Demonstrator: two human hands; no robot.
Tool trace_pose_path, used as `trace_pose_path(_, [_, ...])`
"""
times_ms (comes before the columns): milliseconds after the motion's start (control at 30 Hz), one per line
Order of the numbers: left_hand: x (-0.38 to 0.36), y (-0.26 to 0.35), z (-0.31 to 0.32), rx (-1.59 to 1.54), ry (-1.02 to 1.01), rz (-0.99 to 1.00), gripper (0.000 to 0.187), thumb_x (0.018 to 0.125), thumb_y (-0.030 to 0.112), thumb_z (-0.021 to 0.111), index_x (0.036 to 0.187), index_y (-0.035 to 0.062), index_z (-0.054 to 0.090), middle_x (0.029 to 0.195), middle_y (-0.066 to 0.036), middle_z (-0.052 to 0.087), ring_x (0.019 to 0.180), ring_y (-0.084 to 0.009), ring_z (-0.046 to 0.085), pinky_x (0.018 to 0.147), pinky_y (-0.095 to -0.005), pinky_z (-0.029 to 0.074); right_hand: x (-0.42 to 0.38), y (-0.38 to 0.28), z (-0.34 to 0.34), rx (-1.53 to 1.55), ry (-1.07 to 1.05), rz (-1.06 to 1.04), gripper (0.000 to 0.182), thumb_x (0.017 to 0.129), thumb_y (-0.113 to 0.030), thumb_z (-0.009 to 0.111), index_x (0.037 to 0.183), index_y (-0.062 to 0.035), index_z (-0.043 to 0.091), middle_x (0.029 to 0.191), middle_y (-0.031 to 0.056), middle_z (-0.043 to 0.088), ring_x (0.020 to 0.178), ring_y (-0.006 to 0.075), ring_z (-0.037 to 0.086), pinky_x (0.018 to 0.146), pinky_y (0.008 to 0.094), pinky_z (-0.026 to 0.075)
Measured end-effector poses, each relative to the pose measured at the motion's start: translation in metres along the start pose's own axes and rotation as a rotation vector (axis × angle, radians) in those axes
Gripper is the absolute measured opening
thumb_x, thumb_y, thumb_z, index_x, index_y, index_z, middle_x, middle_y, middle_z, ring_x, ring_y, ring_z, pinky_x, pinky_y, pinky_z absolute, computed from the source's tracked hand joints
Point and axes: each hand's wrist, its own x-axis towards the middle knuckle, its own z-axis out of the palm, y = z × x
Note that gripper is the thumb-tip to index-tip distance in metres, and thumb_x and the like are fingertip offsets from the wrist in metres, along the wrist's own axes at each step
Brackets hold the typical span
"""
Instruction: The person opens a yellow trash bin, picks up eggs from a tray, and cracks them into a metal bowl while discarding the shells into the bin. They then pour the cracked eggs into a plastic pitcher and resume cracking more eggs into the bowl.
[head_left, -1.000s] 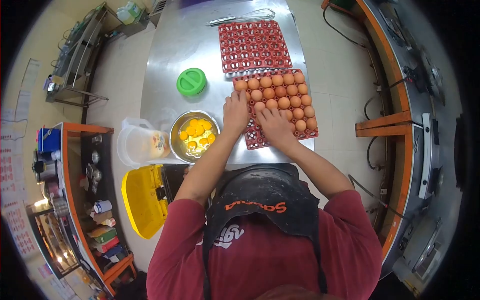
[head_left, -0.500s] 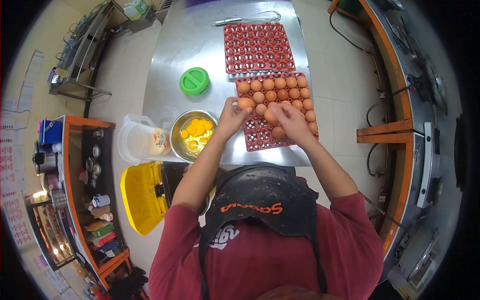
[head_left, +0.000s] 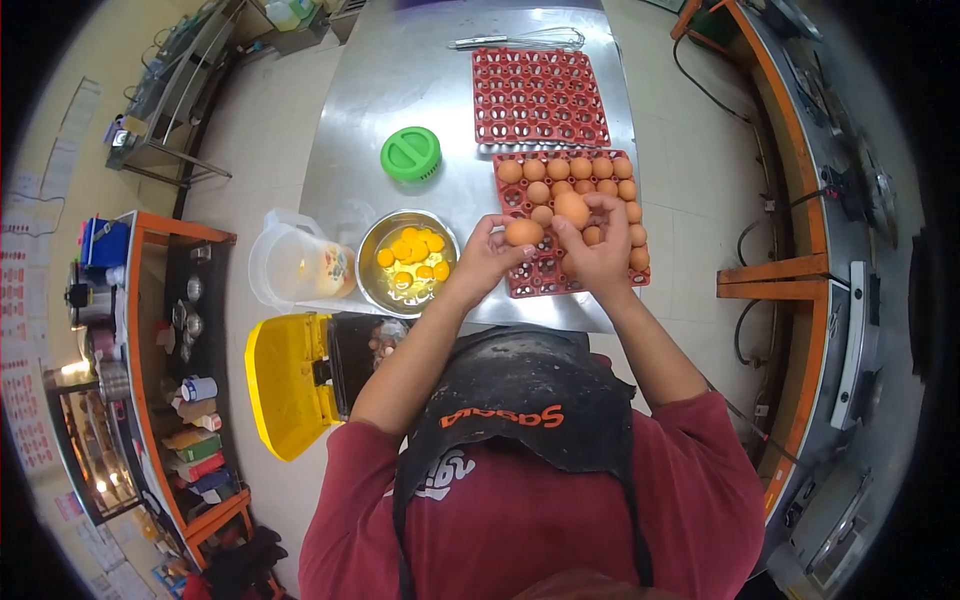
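My left hand [head_left: 487,262] is closed around a brown egg [head_left: 523,233]. In my right hand [head_left: 601,247] is a second brown egg [head_left: 571,210], pinched between thumb and fingers. Both eggs are lifted over the red egg tray [head_left: 523,283], which holds several more brown eggs along its far and right sides. To the left of my left hand stands a steel bowl [head_left: 372,292] with several yolks and egg white in it. Beside the bowl is a clear plastic pitcher [head_left: 285,262].
An unfilled red tray [head_left: 540,97] lies farther back, with a whisk [head_left: 530,40] behind it. A green lid [head_left: 410,154] sits on the steel table [head_left: 350,120]. Below the front edge, a bin with a raised yellow lid [head_left: 285,385] contains eggshells [head_left: 385,340].
The right hand has raised its egg off the tray. My left hand has come lower, away from the tray's left edge, with its egg. The view has shifted slightly.
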Motion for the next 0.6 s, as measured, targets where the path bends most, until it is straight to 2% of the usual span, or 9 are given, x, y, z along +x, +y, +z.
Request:
trace_pose_path(67, [-0.001, -0.001, -0.002, 0.015, 0.001, -0.004, 0.050, 0.092, 0.001, 0.073, 0.130, 0.0051, 0.041, 0.118, -0.013, 0.066, 0.104, -0.0163, 0.067, 0.088, -0.0294, 0.057, -0.004, 0.001, 0.001, -0.235, -0.131, -0.154, 0.045, 0.080, -0.018, 0.084, 0.113, -0.0021, 0.058, 0.108, 0.0127, 0.065, 0.093, 0.0221, 0.066, 0.081, 0.0332, 0.054])
trace_pose_path(100, [0.000, -0.002, -0.004, 0.022, -0.005, -0.013, 0.051, 0.092, 0.001, 0.073, 0.130, 0.0052, 0.041, 0.117, -0.013, 0.066, 0.103, -0.0160, 0.067, 0.088, -0.0295, 0.056, 0.000, 0.002, 0.003, -0.353, -0.181, -0.413, 0.044, 0.079, -0.020, 0.084, 0.110, -0.0018, 0.059, 0.108, 0.0136, 0.064, 0.095, 0.0244, 0.064, 0.080, 0.0358, 0.053])
trace_pose_path(200, [-0.002, -0.005, -0.009, 0.021, 0.005, -0.003, 0.051, 0.091, 0.002, 0.074, 0.130, 0.0058, 0.041, 0.116, -0.012, 0.067, 0.101, -0.0146, 0.067, 0.083, -0.0280, 0.056, -0.006, -0.001, 0.009, -0.194, -0.103, -0.149, 0.041, 0.079, -0.019, 0.083, 0.109, -0.0026, 0.060, 0.107, 0.0140, 0.064, 0.097, 0.0276, 0.063, 0.080, 0.0386, 0.052])
trace_pose_path(233, [-0.004, -0.007, -0.012, 0.016, 0.016, 0.005, 0.051, 0.091, 0.002, 0.074, 0.129, 0.0060, 0.041, 0.115, -0.012, 0.067, 0.101, -0.0139, 0.067, 0.080, -0.0273, 0.055, -0.005, 0.007, 0.010, -0.187, -0.059, 0.032, 0.038, 0.079, -0.019, 0.082, 0.107, -0.0034, 0.062, 0.108, 0.0156, 0.064, 0.095, 0.0328, 0.061, 0.083, 0.0418, 0.050])
trace_pose_path(333, [-0.013, -0.005, -0.027, 0.023, 0.004, 0.025, 0.052, 0.090, 0.003, 0.075, 0.129, 0.0065, 0.041, 0.112, -0.011, 0.069, 0.096, -0.0120, 0.067, 0.072, -0.0247, 0.052, 0.004, 0.019, 0.000, -0.433, -0.221, -0.156, 0.035, 0.080, -0.021, 0.081, 0.106, -0.0044, 0.065, 0.107, 0.0168, 0.064, 0.094, 0.0373, 0.061, 0.087, 0.0449, 0.049])
trace_pose_path(367, [-0.018, -0.003, -0.032, 0.038, 0.006, 0.004, 0.052, 0.090, 0.003, 0.074, 0.131, 0.0069, 0.041, 0.116, -0.011, 0.067, 0.100, -0.0138, 0.066, 0.077, -0.0267, 0.053, 0.001, 0.023, 0.000, -0.517, -0.362, -0.080, 0.030, 0.082, -0.023, 0.078, 0.105, -0.0082, 0.068, 0.106, 0.0158, 0.062, 0.096, 0.0375, 0.059, 0.087, 0.0483, 0.046])
trace_pose_path(433, [-0.031, 0.009, -0.035, 0.067, 0.016, -0.026, 0.054, 0.090, 0.002, 0.070, 0.136, 0.0077, 0.043, 0.124, -0.013, 0.063, 0.108, -0.0173, 0.064, 0.087, -0.0308, 0.054, -0.010, 0.036, 0.005, -0.817, -0.468, -0.114, 0.034, 0.082, -0.029, 0.078, 0.110, -0.0119, 0.069, 0.106, 0.0128, 0.060, 0.099, 0.0341, 0.057, 0.086, 0.0476, 0.045])
trace_pose_path(533, [-0.048, 0.015, -0.041, 0.022, 0.089, 0.038, 0.055, 0.089, 0.006, 0.077, 0.132, 0.0099, 0.042, 0.109, -0.007, 0.070, 0.086, -0.0094, 0.064, 0.066, -0.0222, 0.047, -0.012, 0.037, 0.015, -1.047, -0.574, -0.063, 0.041, 0.083, -0.036, 0.078, 0.118, -0.0163, 0.069, 0.110, 0.0114, 0.057, 0.108, 0.0341, 0.052, 0.091, 0.0506, 0.041])
trace_pose_path(600, [-0.064, 0.020, -0.046, -0.048, 0.118, 0.056, 0.056, 0.090, 0.007, 0.077, 0.134, 0.0109, 0.042, 0.109, -0.006, 0.069, 0.086, -0.0088, 0.063, 0.066, -0.0217, 0.046, -0.013, 0.026, 0.021, -1.088, -0.550, -0.076, 0.043, 0.083, -0.037, 0.078, 0.120, -0.0168, 0.068, 0.110, 0.0120, 0.057, 0.108, 0.0362, 0.052, 0.091, 0.0518, 0.041])
